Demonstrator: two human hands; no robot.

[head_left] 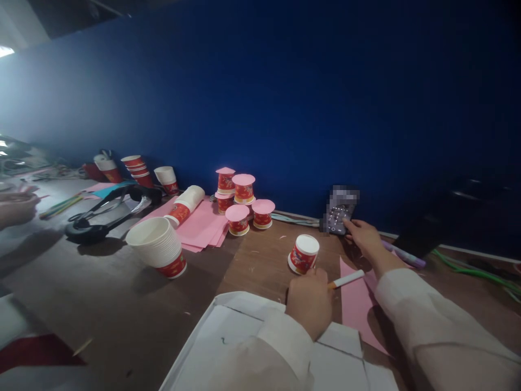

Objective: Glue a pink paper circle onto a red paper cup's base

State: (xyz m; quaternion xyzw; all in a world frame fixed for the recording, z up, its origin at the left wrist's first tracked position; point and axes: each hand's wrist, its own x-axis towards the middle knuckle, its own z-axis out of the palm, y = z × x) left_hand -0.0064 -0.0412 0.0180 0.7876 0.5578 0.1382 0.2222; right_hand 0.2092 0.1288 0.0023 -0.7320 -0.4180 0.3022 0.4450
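My right hand (364,238) is at the lower right edge of a smartphone (341,213) that leans against the blue partition, with fingers closed on that edge. Part of the phone is pixelated. My left hand (310,304) is curled closed just in front of an upside-down red and white paper cup (305,254); its fingertips are hidden. A white stick with an orange end (349,279), perhaps a pen, runs up against the left knuckles, and I cannot tell whether the hand holds it. Beneath it lies pink paper (353,304).
Several red cups topped with pink discs (243,187) are stacked near the partition (285,108). Left of them are pink sheets (203,231), a nested cup stack (154,244) and a black headset (91,231). A white box (240,320) is in front. Another person's hand (18,209) shows far left.
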